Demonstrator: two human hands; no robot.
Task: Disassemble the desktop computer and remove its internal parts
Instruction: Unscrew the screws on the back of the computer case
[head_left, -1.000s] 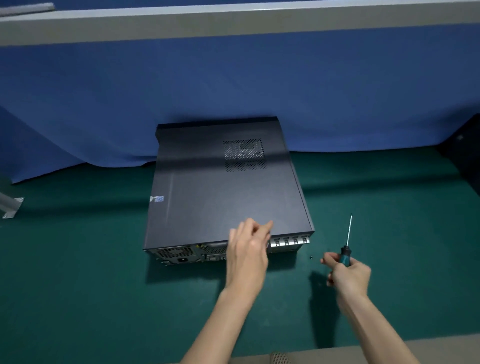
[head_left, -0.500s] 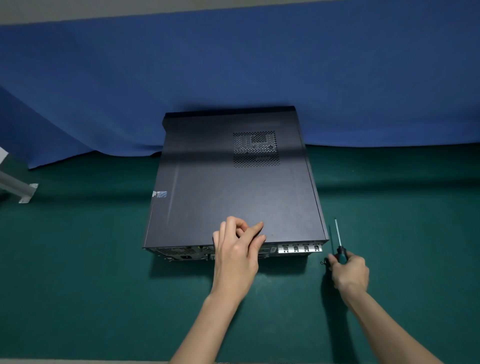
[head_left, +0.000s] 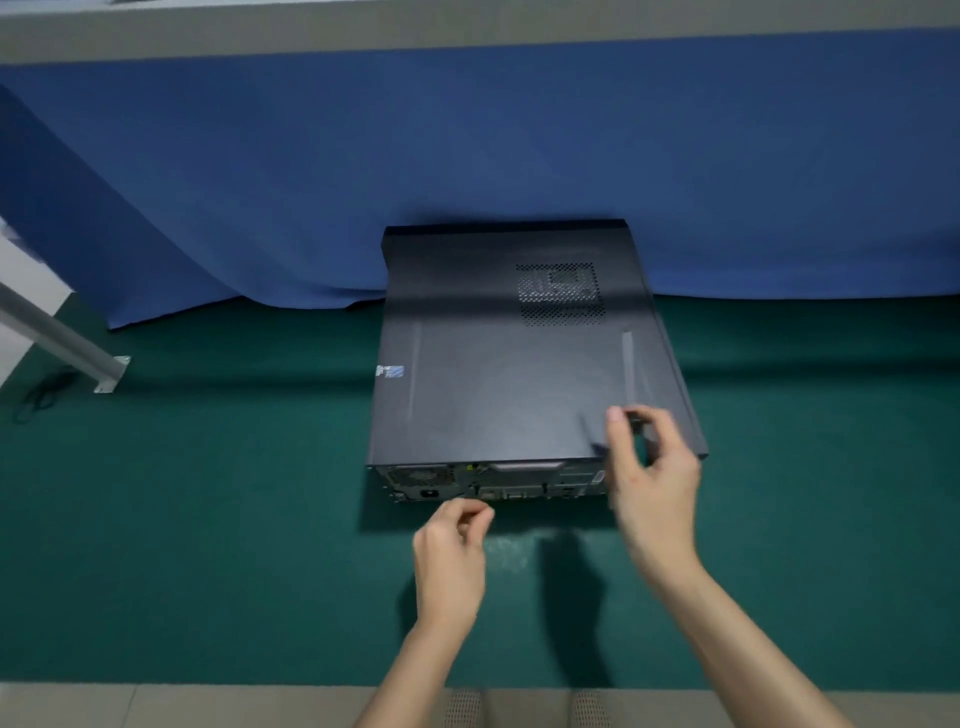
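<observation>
We see one black sheet-metal desktop computer case (head_left: 493, 395) lying flat in the middle of the surface, its lid on. It has one perforated vent patch (head_left: 561, 293) toward the far right and one small blue sticker (head_left: 389, 371) at the left edge. The rear port panel (head_left: 498, 486) faces the near side.

We count two bare hands. The right hand (head_left: 654, 478) hangs over the case's near right corner, fingers curled around one thin-shafted screwdriver (head_left: 627, 364) that is blurred and points to the far side. The left hand (head_left: 449, 551) sits just near of the rear panel, fingertips drawn against the thumb; we cannot tell whether it pinches anything.

The surface (head_left: 208, 519) is covered in dark green matting. A blue cloth (head_left: 467, 156) drapes down behind the case under a beige ledge (head_left: 467, 26). One grey metal strut (head_left: 67, 343) slants onto the surface at far left.
</observation>
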